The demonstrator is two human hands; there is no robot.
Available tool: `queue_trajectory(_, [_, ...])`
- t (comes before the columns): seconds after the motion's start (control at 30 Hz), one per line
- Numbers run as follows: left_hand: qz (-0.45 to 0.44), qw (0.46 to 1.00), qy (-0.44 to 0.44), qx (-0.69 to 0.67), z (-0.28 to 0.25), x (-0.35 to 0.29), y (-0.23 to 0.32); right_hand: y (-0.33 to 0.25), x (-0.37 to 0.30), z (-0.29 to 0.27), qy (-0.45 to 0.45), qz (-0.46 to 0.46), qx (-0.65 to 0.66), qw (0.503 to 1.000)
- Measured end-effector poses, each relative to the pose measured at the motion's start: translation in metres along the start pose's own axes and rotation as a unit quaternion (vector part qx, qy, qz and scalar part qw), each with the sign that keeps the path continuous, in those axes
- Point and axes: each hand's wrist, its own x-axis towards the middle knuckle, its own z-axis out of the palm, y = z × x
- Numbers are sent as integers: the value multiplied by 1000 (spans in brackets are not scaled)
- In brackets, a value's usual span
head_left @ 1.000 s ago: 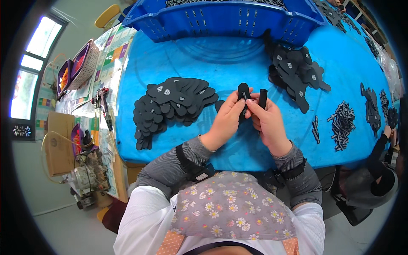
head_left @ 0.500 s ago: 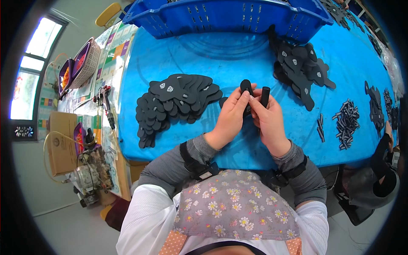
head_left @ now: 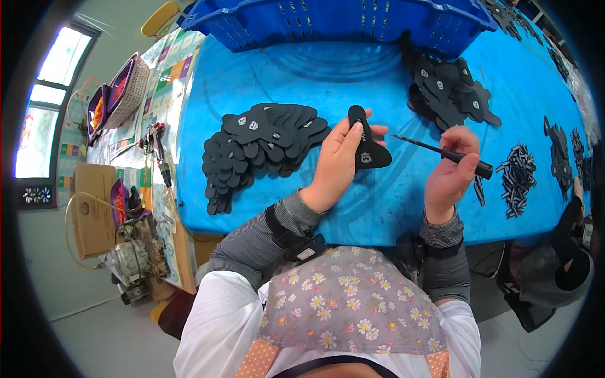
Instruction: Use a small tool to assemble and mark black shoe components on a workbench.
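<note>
Near edge of the blue table point(head_left: 391, 214): both forearms come up over it, grey sleeves with dark wrist straps.

Left hand point(head_left: 337, 165), just in from the near edge, about mid-width: fingers clenched around a flat black shaped piece point(head_left: 365, 142) with a small pale label; thumb lies along its narrow upper stem. The piece is lifted off the table surface and held upright in the hand.

Right hand point(head_left: 450, 167), beside the left and apart from it: closed on the dark handle of a thin pointed tool point(head_left: 441, 151). The tool's tip points left toward the held piece and stops short of it; no contact visible.

Left of the hands, toward the table's left edge: fanned pile of black pieces point(head_left: 252, 145), overlapping, several showing pale labels.

Toward the right edge: heap of small dark strips point(head_left: 520, 179); further black pieces along the right edge.

Beyond the hands, right of centre: second pile of black pieces point(head_left: 447, 91), loosely stacked.

Far edge: blue plastic crate point(head_left: 340, 22) with slotted walls; contents cannot be made out from this angle.

Off the table's left edge: woven basket point(head_left: 123, 88), purple lining, contents unclear.
</note>
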Motion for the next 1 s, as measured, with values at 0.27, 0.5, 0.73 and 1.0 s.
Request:
queue_trajectory(0.27, [17,1000,9,4,-2,2,-4,-6,-10,11,-189,4,-7,982])
queue_trajectory(0.5, [13,1000,2,-3,-3,1,-2,-6,-15,12,-230,-6,-37,973])
queue_trajectory(0.73, [7,1000,-2,6,-1,1,-1,-6,-17,12,-229,25,-48,972])
queue_trajectory(1.0, [10,1000,-1,5,-2,1,0,-6,-19,12,-224,71,-49,971])
